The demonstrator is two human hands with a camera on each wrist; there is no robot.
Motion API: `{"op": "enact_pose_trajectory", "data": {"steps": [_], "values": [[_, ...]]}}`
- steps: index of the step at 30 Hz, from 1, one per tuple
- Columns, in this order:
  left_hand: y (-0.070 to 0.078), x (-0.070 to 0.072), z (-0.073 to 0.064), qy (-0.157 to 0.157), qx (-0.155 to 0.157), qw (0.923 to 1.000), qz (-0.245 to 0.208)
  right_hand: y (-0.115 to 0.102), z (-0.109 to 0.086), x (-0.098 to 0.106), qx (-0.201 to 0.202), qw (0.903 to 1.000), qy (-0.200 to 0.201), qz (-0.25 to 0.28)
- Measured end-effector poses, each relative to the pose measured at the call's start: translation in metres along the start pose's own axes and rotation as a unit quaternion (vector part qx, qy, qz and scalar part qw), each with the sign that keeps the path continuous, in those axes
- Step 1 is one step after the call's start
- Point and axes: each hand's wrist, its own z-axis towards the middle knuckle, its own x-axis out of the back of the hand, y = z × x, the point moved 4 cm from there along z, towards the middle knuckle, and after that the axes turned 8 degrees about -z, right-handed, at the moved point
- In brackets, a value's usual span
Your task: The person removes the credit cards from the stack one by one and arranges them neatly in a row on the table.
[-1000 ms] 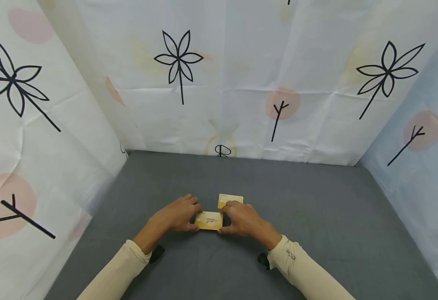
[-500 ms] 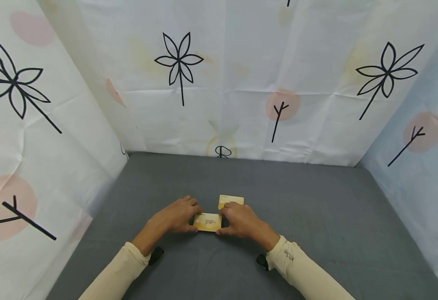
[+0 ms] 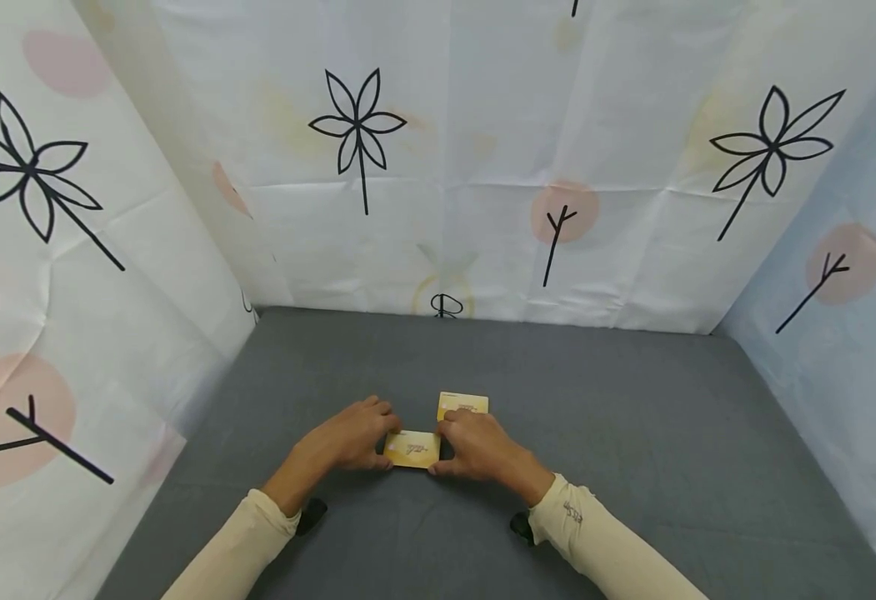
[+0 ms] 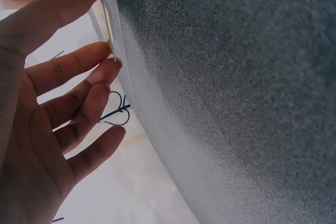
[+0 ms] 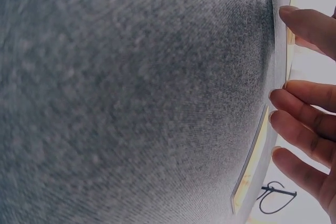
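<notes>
A yellow card [image 3: 412, 449] with faint printing lies flat or nearly so, low over the grey table, between my two hands. My left hand [image 3: 352, 435] holds its left end, thumb at the near corner and fingers at the far one. At the opposite end my right hand [image 3: 483, 446] grips the card in the same way. A second yellow card [image 3: 463, 403] rests on the table just beyond the right hand's fingers, which hide its lower edge. The right wrist view shows this second card [image 5: 250, 161] apart from the first, near the fingertips.
Grey cloth covers the table [image 3: 618, 433]. White curtains with flower drawings [image 3: 483, 167] hang along the back and both sides of the table. Dark wrist straps [image 3: 312, 516] show under the cream sleeves [image 3: 238, 546].
Both hands have shifted slightly to the left with the card between them. The second card stays in place on the table. The whole view has tilted a little upward.
</notes>
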Motion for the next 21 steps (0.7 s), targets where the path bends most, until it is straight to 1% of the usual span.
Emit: {"op": "enact_pose_trajectory", "data": {"steps": [7,11,17,21], "values": [[-0.0004,-0.0017,-0.002,-0.004,0.003,0.9999,-0.009,-0.0019,0.0001,-0.0019,-0.001,0.9999,-0.01,0.002],[-0.0006,-0.0021,-0.0012,-0.002,-0.001,1.0,-0.008,-0.0012,-0.0003,-0.0013,-0.003,1.0,-0.007,0.007],[-0.0015,-0.0026,-0.0016,-0.01,0.005,0.9999,-0.004,-0.0032,0.0001,-0.0006,0.006,1.0,-0.003,0.004],[-0.002,-0.002,-0.0024,-0.01,0.004,0.9999,-0.003,-0.0049,0.0014,-0.0005,0.006,1.0,-0.002,0.003]]}}
